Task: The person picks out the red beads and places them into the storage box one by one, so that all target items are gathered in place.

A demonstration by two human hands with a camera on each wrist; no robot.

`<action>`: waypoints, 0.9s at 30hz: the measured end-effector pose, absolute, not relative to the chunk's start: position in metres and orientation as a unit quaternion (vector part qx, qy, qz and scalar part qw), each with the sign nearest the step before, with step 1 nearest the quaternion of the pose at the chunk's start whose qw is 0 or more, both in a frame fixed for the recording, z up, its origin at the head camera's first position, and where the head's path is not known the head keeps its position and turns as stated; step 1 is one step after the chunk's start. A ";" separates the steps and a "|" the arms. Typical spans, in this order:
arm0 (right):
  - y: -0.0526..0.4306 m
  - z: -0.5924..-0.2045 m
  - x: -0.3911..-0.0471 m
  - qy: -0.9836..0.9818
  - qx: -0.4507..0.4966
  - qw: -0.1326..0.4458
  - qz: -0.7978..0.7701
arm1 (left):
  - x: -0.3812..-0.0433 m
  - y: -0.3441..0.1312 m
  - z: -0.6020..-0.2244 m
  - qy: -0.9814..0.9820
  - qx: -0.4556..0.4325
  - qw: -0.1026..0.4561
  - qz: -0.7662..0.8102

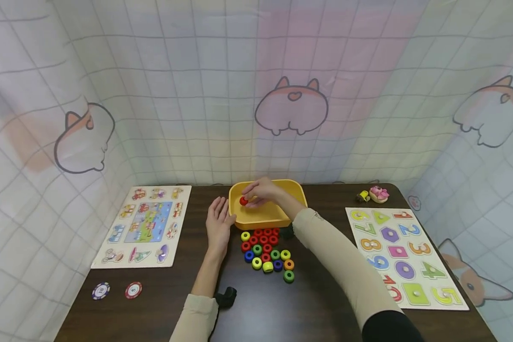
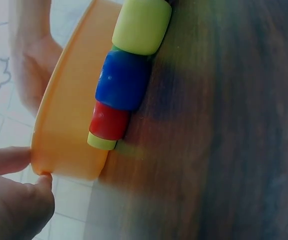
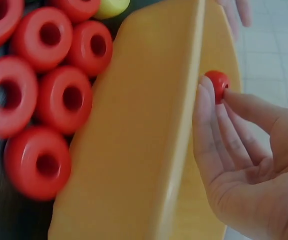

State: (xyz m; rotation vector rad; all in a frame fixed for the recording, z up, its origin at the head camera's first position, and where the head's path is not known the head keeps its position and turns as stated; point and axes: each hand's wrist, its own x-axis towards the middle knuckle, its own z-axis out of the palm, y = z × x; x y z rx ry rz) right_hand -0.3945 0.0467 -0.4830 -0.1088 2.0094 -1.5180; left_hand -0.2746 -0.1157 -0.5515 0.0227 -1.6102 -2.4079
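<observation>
Over the yellow tray (image 1: 262, 222), my right hand (image 1: 262, 191) pinches a red bead (image 1: 243, 201) between thumb and fingers. In the right wrist view the red bead (image 3: 218, 86) has a hole and sits at the fingertips of the right hand (image 3: 254, 150). My left hand (image 1: 219, 223) touches the tray's left end, its fingers mostly straight. From the left wrist view, the thumb and a finger of the left hand (image 2: 16, 197) meet the rim of the tray (image 2: 66, 140). Before the tray lie several loose ring beads (image 1: 263, 240) in red, green, blue, yellow and orange.
At the left lies a picture puzzle board (image 1: 181, 190), with two poker chips (image 1: 117, 290) in front of it. A number puzzle board (image 1: 410, 256) lies at the right. Behind it are a pink toy (image 1: 379, 194) and a small yellow-and-black toy (image 1: 363, 196).
</observation>
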 end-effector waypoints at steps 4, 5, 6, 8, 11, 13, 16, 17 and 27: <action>0.034 -0.493 -0.398 0.758 -0.036 0.302 -0.577 | -0.274 -0.114 -0.550 -0.546 0.006 0.122 -0.828; 0.031 -0.496 -0.399 0.759 -0.033 0.299 -0.578 | -0.274 -0.114 -0.550 -0.545 0.008 0.123 -0.829; 0.029 -0.497 -0.399 0.759 -0.032 0.299 -0.577 | -0.274 -0.114 -0.550 -0.544 0.008 0.123 -0.830; 0.025 -0.501 -0.400 0.760 -0.026 0.293 -0.580 | -0.275 -0.115 -0.550 -0.543 0.007 0.121 -0.831; 0.022 -0.505 -0.400 0.760 -0.017 0.282 -0.586 | -0.276 -0.115 -0.551 -0.547 0.005 0.118 -0.829; 0.022 -0.507 -0.399 0.759 -0.017 0.277 -0.589 | -0.274 -0.115 -0.548 -0.551 0.002 0.113 -0.827; 0.025 -0.508 -0.396 0.766 -0.017 0.256 -0.590 | -0.270 -0.115 -0.540 -0.551 -0.003 0.106 -0.828; 0.026 -0.507 -0.394 0.769 -0.021 0.248 -0.589 | -0.268 -0.115 -0.537 -0.551 -0.004 0.103 -0.828; 0.047 -0.459 -0.341 0.793 -0.121 0.185 -0.567 | -0.272 -0.114 -0.544 -0.528 0.004 0.125 -0.840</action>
